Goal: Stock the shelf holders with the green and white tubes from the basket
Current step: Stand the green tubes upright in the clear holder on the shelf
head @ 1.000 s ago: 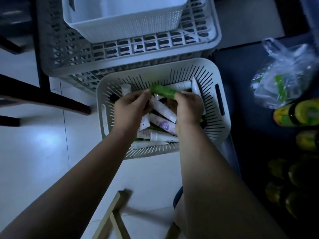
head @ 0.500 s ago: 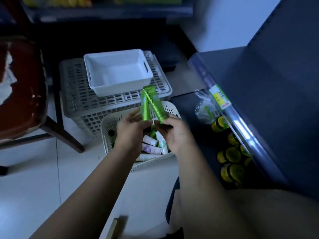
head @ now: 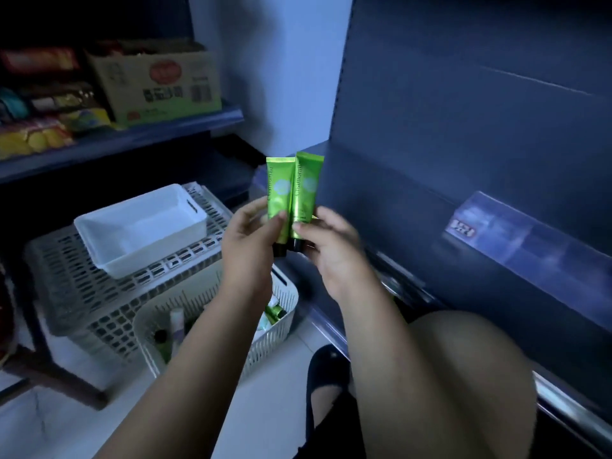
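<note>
Two glossy green plastic tubes [head: 280,193] stand upright side by side, touching, black caps down, raised in front of you above the white slotted plastic basket [head: 275,342]. Your left hand [head: 248,236] pinches the left tube, thumb on its front. Your right hand [head: 331,250] pinches the right tube the same way, fingers curled behind. More tubes, white and green, lie in the basket on the floor under your left forearm. Behind it stands a grey lattice plastic crate [head: 82,293], with a white rectangular plastic tub [head: 139,226] on its top toward the far right corner. A dark blue shelf unit [head: 463,144] rises just right of the held tubes
</note>
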Demonstrator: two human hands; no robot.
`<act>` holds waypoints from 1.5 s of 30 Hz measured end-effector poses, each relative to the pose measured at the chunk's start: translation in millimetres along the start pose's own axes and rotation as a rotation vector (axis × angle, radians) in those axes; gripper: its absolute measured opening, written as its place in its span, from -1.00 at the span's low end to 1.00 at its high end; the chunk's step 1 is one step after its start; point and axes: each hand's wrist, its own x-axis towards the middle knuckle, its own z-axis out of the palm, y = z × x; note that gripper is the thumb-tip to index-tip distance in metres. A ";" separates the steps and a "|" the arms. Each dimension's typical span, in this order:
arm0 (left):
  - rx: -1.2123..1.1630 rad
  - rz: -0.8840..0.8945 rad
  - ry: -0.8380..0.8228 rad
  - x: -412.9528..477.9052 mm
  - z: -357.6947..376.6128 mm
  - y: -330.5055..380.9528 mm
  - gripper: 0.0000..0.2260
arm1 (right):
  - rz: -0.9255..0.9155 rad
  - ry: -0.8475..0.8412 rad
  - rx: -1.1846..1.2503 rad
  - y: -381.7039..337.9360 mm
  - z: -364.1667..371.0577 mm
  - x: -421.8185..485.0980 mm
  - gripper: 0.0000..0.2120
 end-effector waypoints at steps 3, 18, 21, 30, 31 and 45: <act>0.024 -0.020 -0.107 -16.3 42.3 -6.4 -0.64 | -0.063 0.139 -0.024 -24.1 -40.7 -24.7 -0.78; 0.152 -0.120 -0.782 -159.8 258.4 -65.0 -0.76 | -0.314 0.733 -0.256 -136.9 -273.2 -233.2 -0.80; 0.175 -0.144 -0.890 -198.3 291.6 -81.9 -0.74 | -0.381 0.823 -0.246 -142.9 -305.1 -277.4 -0.89; 0.223 -0.110 -1.098 -286.6 358.4 -125.0 -0.67 | -0.516 1.111 -0.212 -157.5 -359.9 -352.5 -0.77; 0.219 -0.106 -1.120 -292.8 364.8 -128.4 -0.67 | -0.526 1.130 -0.210 -161.0 -366.1 -359.7 -0.77; 0.299 0.012 -1.297 -343.9 425.7 -188.3 -0.69 | -0.457 1.312 -0.252 -177.1 -486.3 -427.0 -0.74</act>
